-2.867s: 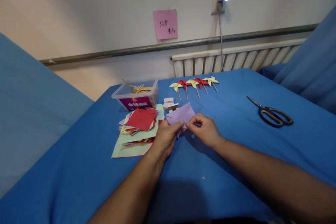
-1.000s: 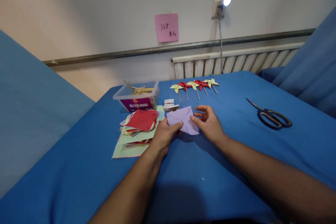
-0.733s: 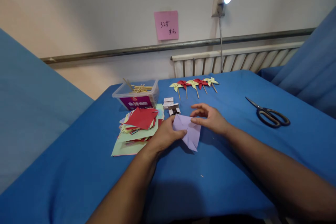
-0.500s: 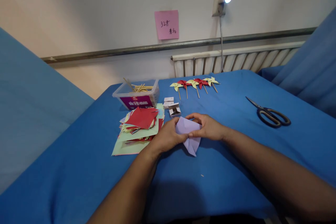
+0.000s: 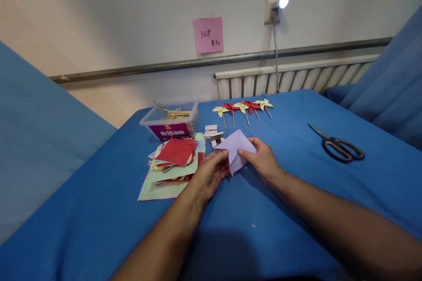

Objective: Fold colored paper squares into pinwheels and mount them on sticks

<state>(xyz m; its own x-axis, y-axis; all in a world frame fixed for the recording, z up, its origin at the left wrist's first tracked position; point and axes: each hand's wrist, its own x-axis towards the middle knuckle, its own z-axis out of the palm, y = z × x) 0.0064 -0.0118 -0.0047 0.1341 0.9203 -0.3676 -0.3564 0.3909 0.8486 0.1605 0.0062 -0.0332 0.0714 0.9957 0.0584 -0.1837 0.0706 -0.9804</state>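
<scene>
Pinching the lilac paper (image 5: 240, 145) between right-hand (image 5: 263, 161) thumb and fingers largely hidden behind it, you hold it mid-scene, its far-left side partly covering a small open box (image 5: 216, 139). Your left hand (image 5: 211, 174) curls at its left edge, but whether those fingers grip cannot be told. On the far wall, your pink note (image 5: 208, 35) reads "32", the rest unclear, while white characters on the tub's purple label (image 5: 173, 131) are illegible.

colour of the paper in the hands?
The held paper is light purple; the head view shows it best.
</scene>
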